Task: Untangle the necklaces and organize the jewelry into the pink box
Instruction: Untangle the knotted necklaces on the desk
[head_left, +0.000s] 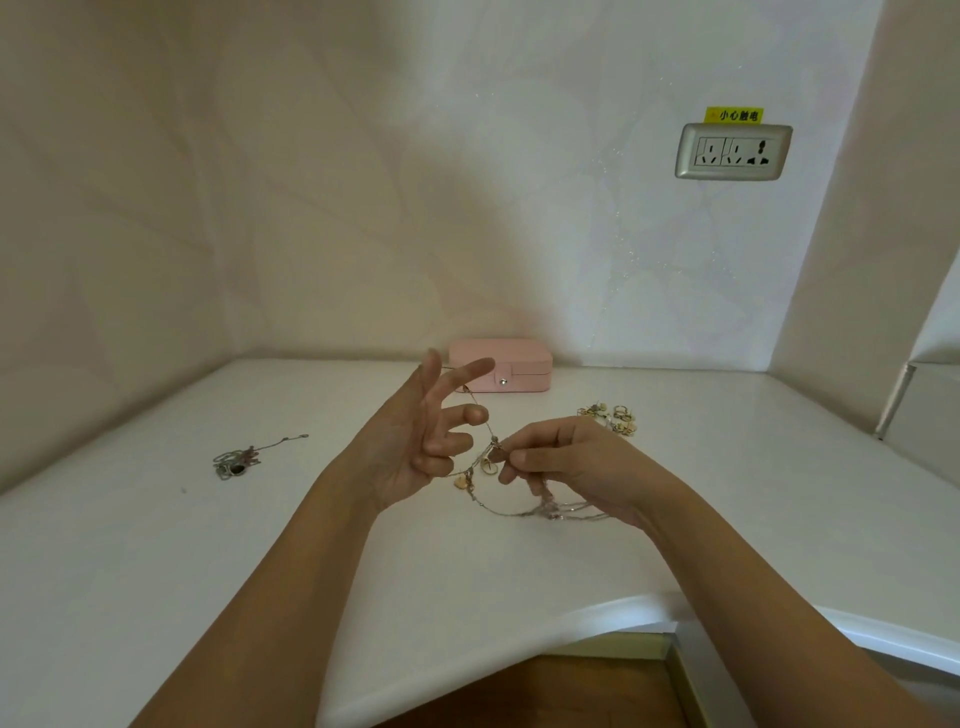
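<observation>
From the head view, we hold the tangled necklaces (498, 480) just above the counter (156, 545). Our right hand (566, 462) has its grip pinched together on the knot, while our left hand (426, 436) has fingers spread apart, a strand hooked over them, probably to keep it taut and tease loops free. The pink box (500, 365) sits closed against the wall behind. Another chain (244, 460) lies well left; small gold pieces (610, 415) lie right. A wall socket (732, 151) hangs above the white corner.

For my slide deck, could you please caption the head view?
Both hands, left hand and right hand, work a tangled necklace above the white counter, pink box shut behind.
</observation>
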